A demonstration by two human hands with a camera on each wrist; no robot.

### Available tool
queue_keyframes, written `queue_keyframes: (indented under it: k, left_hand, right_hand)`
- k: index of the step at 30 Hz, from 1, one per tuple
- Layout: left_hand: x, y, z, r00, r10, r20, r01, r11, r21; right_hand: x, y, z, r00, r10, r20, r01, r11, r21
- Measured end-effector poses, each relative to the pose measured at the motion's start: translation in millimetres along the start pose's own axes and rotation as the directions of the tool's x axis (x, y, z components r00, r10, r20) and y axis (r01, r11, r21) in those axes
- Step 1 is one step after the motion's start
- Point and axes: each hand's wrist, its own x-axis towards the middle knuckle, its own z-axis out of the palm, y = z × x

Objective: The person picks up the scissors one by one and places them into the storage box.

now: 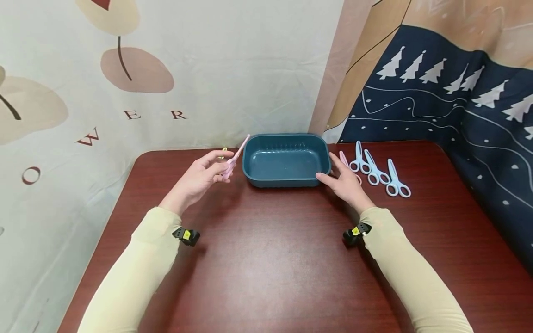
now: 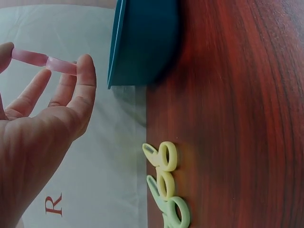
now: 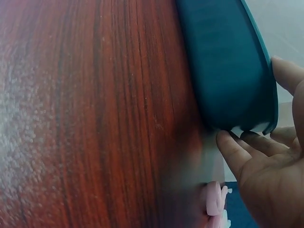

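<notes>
My left hand pinches a pair of pink scissors by the handle, blade tilted up, beside the left end of a dark teal plastic bin. The left wrist view shows the pink handle between thumb and fingers. At the bin's right end, my right hand holds it, with the thumb at the rim and the fingers against the end wall, as the right wrist view also shows. The part of the bin's inside that shows holds nothing.
Several light blue scissors and a partly hidden pink pair lie right of the bin. Yellow scissors and green scissors lie left of it. A cloth-covered wall stands behind the table.
</notes>
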Motion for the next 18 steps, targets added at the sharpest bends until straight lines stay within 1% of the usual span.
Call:
queue_keyframes:
  k: [7,11,15,18]
  left_hand:
    - [7.5,1.8,3.0,1.0,0.003,0.014,-0.004,0.998,0.057]
    - [11.9,4.9,4.2,1.0,-0.01,0.024,0.008,0.996,0.088]
    - [15.9,9.7,5.9,0.999,-0.028,0.027,0.023,0.988,0.151]
    - [18.5,13.5,7.0,0.999,-0.036,0.033,0.028,0.976,0.215]
  right_hand:
    - [0.7,-0.1,1.1,1.0,0.007,-0.002,-0.007,1.0,-0.008]
    - [0.8,-1.3,1.6,1.0,0.019,0.001,-0.019,1.0,-0.011]
    - [0.5,-1.6,1.6,1.0,0.027,0.003,-0.027,1.0,0.003]
    - [-0.1,-2.6,1.7,1.0,0.03,0.003,-0.03,0.999,0.024]
